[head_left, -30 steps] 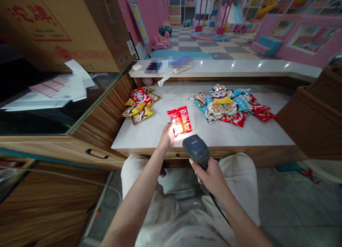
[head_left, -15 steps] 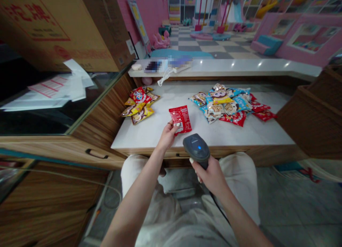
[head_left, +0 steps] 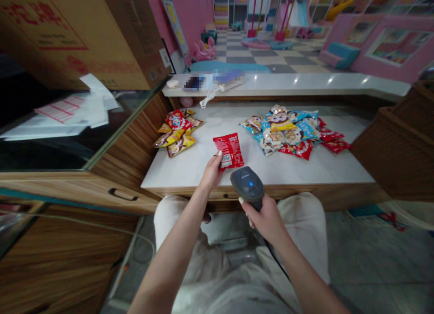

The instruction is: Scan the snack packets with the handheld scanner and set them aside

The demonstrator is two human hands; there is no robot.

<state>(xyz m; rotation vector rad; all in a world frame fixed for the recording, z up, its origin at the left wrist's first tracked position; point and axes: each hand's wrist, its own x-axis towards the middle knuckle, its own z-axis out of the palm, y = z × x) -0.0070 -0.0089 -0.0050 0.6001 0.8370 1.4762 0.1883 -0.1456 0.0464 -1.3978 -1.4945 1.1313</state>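
My left hand (head_left: 213,170) grips a small red snack packet (head_left: 232,146) by its lower left edge, with its printed back and a pale label patch facing up. In my right hand (head_left: 266,214) is a dark grey barcode scanner (head_left: 247,183), fingers wrapped round its handle and a blue light glowing on top. The scanner's head points toward the packet, just short of it. To the left lies a small pile of yellow and red snack packets (head_left: 179,132). A larger pile of blue, yellow and red packets (head_left: 285,129) lies to the right.
A white desk (head_left: 190,171) carries the packets, with a raised white ledge (head_left: 288,85) behind it holding a white cable (head_left: 210,97). Papers (head_left: 68,112) and a large cardboard box (head_left: 77,38) stand at left. A brown woven basket (head_left: 395,155) borders the right side.
My left thumb has shifted left on the packet, baring more of the pale label. The scanner has moved slightly left and up. Both piles stay as they were.
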